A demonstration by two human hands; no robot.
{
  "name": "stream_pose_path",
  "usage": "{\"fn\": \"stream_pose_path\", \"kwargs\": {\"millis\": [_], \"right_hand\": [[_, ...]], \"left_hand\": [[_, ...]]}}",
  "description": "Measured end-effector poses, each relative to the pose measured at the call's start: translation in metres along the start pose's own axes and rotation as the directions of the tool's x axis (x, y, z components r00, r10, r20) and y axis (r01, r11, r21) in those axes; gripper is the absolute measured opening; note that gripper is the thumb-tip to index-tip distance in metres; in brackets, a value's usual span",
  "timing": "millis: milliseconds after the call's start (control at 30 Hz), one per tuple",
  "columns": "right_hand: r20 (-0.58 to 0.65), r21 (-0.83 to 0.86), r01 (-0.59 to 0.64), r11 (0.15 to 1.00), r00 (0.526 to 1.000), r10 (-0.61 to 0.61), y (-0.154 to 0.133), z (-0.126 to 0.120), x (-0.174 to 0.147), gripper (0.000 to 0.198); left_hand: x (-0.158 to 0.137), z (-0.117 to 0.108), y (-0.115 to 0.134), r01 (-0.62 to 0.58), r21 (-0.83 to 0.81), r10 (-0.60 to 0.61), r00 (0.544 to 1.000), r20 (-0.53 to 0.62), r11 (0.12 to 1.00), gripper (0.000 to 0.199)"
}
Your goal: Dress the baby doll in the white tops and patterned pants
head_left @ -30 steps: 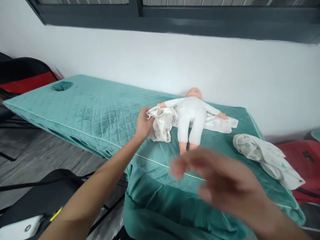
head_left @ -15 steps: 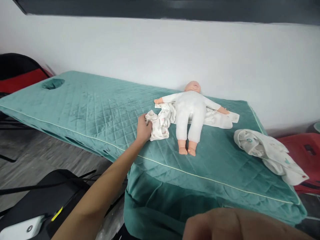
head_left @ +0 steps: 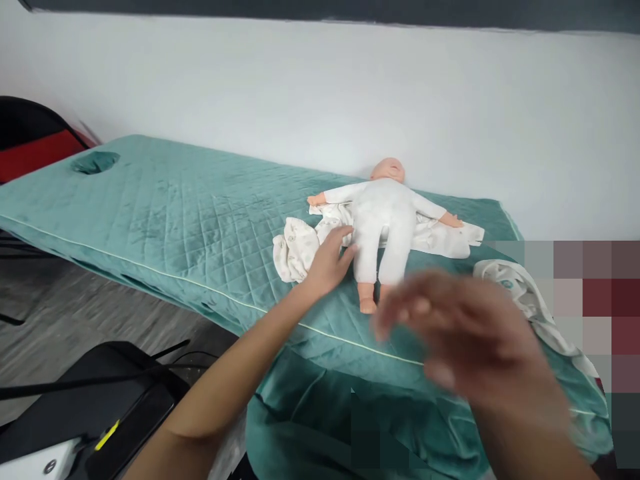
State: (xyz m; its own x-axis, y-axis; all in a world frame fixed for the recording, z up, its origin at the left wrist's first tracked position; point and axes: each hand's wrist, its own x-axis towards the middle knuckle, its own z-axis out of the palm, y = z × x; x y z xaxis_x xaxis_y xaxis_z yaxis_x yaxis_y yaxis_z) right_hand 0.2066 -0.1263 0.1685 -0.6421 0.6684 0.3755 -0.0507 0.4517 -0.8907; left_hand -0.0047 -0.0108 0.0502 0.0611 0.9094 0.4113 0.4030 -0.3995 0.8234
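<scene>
A baby doll [head_left: 387,200] in a white suit lies on its back on a green quilted bed [head_left: 200,200], arms spread, head near the wall. Beneath it a white printed baby garment [head_left: 295,250] is spread out, bunched at the left and flatter at the right. My left hand [head_left: 330,263] is beside the doll's leg at image left, thumb and fingers apart, with nothing visible in it; whether it touches the leg is unclear. Blurred by motion, my right hand [head_left: 470,340] hovers in front of the doll's feet, fingers curved and apart from the thumb. It hides one foot.
Another white printed cloth [head_left: 525,300] lies at the bed's right end, partly behind my right hand. A black chair [head_left: 115,373] with a white device [head_left: 45,460] stands at lower left. The wall [head_left: 250,87] runs along the bed's far side. Blocky pixels cover the right edge.
My left hand has let go of the bunched garment and moved right to the doll's leg. My right hand has risen from the bottom edge toward the doll's feet.
</scene>
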Motion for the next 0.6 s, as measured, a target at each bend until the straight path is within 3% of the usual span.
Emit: {"fn": "stream_pose_path", "kwargs": {"millis": [67, 133, 200, 300, 400, 500, 533, 600], "right_hand": [[-0.182, -0.037, -0.045, 0.998, 0.983, 0.037, 0.029, -0.013, 0.033, 0.053], [-0.342, -0.17, -0.136, 0.976, 0.937, 0.071, 0.064, -0.035, 0.059, 0.05], [-0.464, -0.364, -0.27, 0.892, 0.883, 0.078, 0.101, -0.062, 0.081, 0.067], [-0.537, -0.548, -0.444, 0.709, 0.836, 0.108, 0.152, -0.104, 0.111, 0.098], [-0.621, -0.547, -0.657, 0.52, 0.734, 0.274, 0.185, -0.137, 0.142, 0.106], [-0.644, -0.483, -0.78, 0.399, 0.624, 0.441, 0.202, -0.16, 0.169, 0.102], [-0.639, -0.476, -0.791, 0.384, 0.612, 0.467, 0.206, -0.166, 0.176, 0.099], [-0.624, -0.488, -0.771, 0.409, 0.636, 0.454, 0.212, -0.178, 0.187, 0.091]], "left_hand": [[0.01, 0.014, 0.003, 0.187, -0.173, -0.183, 0.982, 0.044, 0.967, 0.036], [0.021, 0.025, 0.003, 0.372, -0.261, -0.365, 0.928, 0.078, 0.891, 0.041], [0.031, 0.034, 0.003, 0.484, -0.293, -0.47, 0.874, 0.123, 0.824, 0.048], [0.043, 0.043, 0.0, 0.529, -0.307, -0.512, 0.848, 0.139, 0.791, 0.055], [0.049, 0.049, -0.006, 0.524, -0.342, -0.538, 0.84, 0.061, 0.78, 0.057], [0.052, 0.051, -0.012, 0.561, -0.528, -0.523, 0.818, 0.239, 0.637, 0.055], [0.053, 0.051, -0.013, 0.576, -0.582, -0.494, 0.811, 0.315, 0.574, 0.055], [0.056, 0.05, -0.013, 0.59, -0.628, -0.457, 0.802, 0.384, 0.508, 0.056]]}}
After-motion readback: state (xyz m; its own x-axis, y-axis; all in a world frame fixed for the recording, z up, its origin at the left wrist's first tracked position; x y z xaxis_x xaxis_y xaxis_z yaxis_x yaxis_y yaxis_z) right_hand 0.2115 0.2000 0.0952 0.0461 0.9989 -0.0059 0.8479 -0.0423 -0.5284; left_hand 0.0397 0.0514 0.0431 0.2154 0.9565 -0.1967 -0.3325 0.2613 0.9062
